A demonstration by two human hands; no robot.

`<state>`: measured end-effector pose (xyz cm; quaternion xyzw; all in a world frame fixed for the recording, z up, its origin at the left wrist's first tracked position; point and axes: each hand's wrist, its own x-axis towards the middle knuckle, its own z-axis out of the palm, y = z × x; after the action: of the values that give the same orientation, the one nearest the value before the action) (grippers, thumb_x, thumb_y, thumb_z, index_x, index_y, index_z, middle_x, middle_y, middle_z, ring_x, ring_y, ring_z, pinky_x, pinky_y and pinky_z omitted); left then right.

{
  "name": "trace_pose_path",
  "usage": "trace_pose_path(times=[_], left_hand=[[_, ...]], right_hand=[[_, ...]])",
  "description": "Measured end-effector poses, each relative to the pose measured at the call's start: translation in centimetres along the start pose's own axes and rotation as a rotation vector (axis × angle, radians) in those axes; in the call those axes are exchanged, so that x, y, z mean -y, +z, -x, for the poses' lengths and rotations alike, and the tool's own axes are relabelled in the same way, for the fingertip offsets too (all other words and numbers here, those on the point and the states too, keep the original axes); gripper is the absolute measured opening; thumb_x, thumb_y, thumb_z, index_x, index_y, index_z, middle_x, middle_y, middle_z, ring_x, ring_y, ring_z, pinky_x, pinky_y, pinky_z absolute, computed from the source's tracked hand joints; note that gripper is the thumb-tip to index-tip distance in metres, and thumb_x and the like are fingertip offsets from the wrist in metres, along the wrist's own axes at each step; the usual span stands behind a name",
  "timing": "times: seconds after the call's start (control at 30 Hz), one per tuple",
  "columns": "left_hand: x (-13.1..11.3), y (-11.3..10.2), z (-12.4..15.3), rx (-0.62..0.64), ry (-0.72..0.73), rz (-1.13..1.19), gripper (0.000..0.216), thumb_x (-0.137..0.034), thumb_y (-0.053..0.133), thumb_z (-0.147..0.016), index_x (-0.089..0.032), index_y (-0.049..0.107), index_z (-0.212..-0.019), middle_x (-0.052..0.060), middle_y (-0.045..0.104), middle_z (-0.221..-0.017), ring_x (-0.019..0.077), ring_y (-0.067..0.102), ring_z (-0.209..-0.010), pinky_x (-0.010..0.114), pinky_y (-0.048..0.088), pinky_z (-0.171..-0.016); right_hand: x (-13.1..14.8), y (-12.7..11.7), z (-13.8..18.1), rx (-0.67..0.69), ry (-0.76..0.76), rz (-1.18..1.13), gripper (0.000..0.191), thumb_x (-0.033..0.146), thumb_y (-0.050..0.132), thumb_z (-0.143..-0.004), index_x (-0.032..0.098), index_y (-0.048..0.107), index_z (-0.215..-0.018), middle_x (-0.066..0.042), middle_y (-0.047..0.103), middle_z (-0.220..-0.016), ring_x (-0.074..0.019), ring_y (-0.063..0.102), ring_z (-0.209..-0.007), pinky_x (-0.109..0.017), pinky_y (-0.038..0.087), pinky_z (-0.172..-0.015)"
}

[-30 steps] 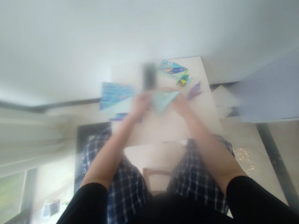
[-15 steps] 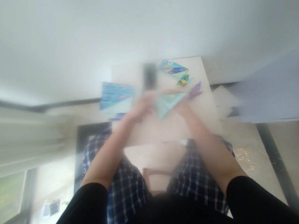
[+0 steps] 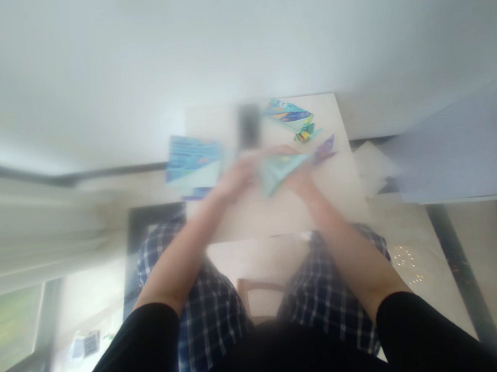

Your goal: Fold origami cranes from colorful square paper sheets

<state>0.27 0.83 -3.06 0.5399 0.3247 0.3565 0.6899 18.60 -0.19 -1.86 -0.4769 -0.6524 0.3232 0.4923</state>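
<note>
A pale green folded paper [image 3: 279, 171], roughly triangular with its point to the right, is held above the white table. My right hand [image 3: 300, 179] is closed around its right part, with fingers partly behind the paper. At the paper's left end is my left hand [image 3: 239, 174], its curled fingers blurred and seeming to pinch the edge. Just right of my right hand lies a purple folded paper piece [image 3: 324, 150].
Blue patterned paper sheets [image 3: 194, 156] overhang the left edge of the white table [image 3: 273, 216]. A dark, blurry rectangle [image 3: 249, 125] sits at the back. A blue folded paper [image 3: 289, 113] and a small green-yellow folded piece [image 3: 304, 133] lie back right. A wall rises behind.
My left hand has moved slightly right and up, closer to the pale green paper. My right hand and the paper have shifted a little to the left.
</note>
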Motion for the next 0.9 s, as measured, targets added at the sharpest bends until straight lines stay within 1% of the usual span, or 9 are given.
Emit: trace_pose_path(times=[0.13,0.27,0.4,0.47,0.53,0.67,0.77,0.83,0.9], left_hand=[[-0.5,0.4,0.3,-0.039,-0.036,0.032,0.036,-0.039,0.065,-0.086,-0.013,0.066,-0.111,0.014,0.071,-0.115,0.0320,0.057,-0.123,0.051,0.043,-0.105],[-0.9,0.5,0.5,-0.078,-0.064,0.045,0.034,-0.034,0.058,-0.091,-0.009,0.063,-0.113,0.015,0.070,-0.117,0.0319,0.054,-0.125,0.053,0.040,-0.106],[-0.7,0.0,0.5,-0.149,-0.033,-0.002,0.038,-0.039,0.053,-0.094,-0.009,0.061,-0.117,0.013,0.065,-0.125,0.0296,0.050,-0.129,0.050,0.037,-0.108],[-0.3,-0.4,0.3,-0.194,0.001,-0.046,0.041,-0.043,0.057,-0.090,-0.013,0.061,-0.118,0.012,0.062,-0.130,0.0278,0.048,-0.131,0.047,0.036,-0.110],[0.3,-0.8,0.1,-0.210,0.042,-0.087,0.045,-0.047,0.064,-0.084,-0.019,0.063,-0.119,0.009,0.059,-0.135,0.0272,0.045,-0.134,0.044,0.037,-0.111],[1.3,-0.9,-0.3,-0.192,0.087,-0.113,0.055,-0.051,0.069,-0.076,-0.029,0.061,-0.125,0.006,0.056,-0.140,0.0291,0.043,-0.136,0.043,0.040,-0.110],[1.3,-0.8,-0.4,-0.200,0.106,-0.095,0.061,-0.054,0.069,-0.075,-0.031,0.058,-0.130,0.006,0.054,-0.141,0.0308,0.043,-0.137,0.045,0.041,-0.108],[1.1,-0.6,-0.4,-0.196,0.110,-0.091,0.060,-0.056,0.067,-0.076,-0.029,0.060,-0.129,0.007,0.056,-0.140,0.0316,0.044,-0.136,0.045,0.041,-0.109],[0.8,-0.5,-0.3,-0.187,0.107,-0.097,0.058,-0.058,0.065,-0.077,-0.029,0.061,-0.128,0.007,0.057,-0.139,0.0320,0.044,-0.136,0.045,0.040,-0.110]], right_hand=[[-0.2,-0.2,-0.1,0.059,-0.005,-0.009,0.030,0.039,0.062,-0.078,0.020,0.070,-0.100,-0.007,0.074,-0.104,-0.0228,0.068,-0.099,-0.038,0.055,-0.091],[0.0,-0.7,-0.1,0.143,-0.085,-0.061,0.032,0.041,0.059,-0.082,0.022,0.071,-0.105,-0.006,0.073,-0.109,-0.0227,0.068,-0.102,-0.038,0.055,-0.090],[0.3,-1.0,0.1,0.203,-0.204,-0.054,0.032,0.042,0.058,-0.085,0.025,0.072,-0.107,-0.006,0.071,-0.116,-0.0216,0.064,-0.113,-0.038,0.050,-0.100],[0.3,-0.7,0.3,0.176,-0.211,0.012,0.030,0.040,0.058,-0.085,0.026,0.072,-0.108,-0.006,0.071,-0.115,-0.0211,0.063,-0.113,-0.038,0.049,-0.101],[0.2,-0.4,0.6,0.127,-0.192,0.071,0.027,0.036,0.058,-0.085,0.026,0.072,-0.105,-0.005,0.072,-0.109,-0.0208,0.066,-0.107,-0.038,0.051,-0.098],[0.2,-0.1,0.8,0.099,-0.197,0.082,0.016,0.032,0.059,-0.083,0.026,0.074,-0.087,-0.004,0.073,-0.100,-0.0212,0.067,-0.100,-0.039,0.053,-0.094],[0.5,-0.2,0.7,0.088,-0.193,0.063,0.015,0.031,0.061,-0.082,0.026,0.074,-0.077,-0.004,0.072,-0.101,-0.0208,0.067,-0.099,-0.038,0.053,-0.093],[0.6,-0.4,0.5,0.083,-0.185,0.057,0.014,0.031,0.061,-0.082,0.026,0.074,-0.078,-0.004,0.071,-0.101,-0.0208,0.067,-0.100,-0.038,0.052,-0.094],[0.6,-0.3,0.5,0.077,-0.201,0.042,0.015,0.029,0.061,-0.081,0.025,0.073,-0.088,-0.005,0.072,-0.103,-0.0211,0.067,-0.103,-0.038,0.051,-0.096]])
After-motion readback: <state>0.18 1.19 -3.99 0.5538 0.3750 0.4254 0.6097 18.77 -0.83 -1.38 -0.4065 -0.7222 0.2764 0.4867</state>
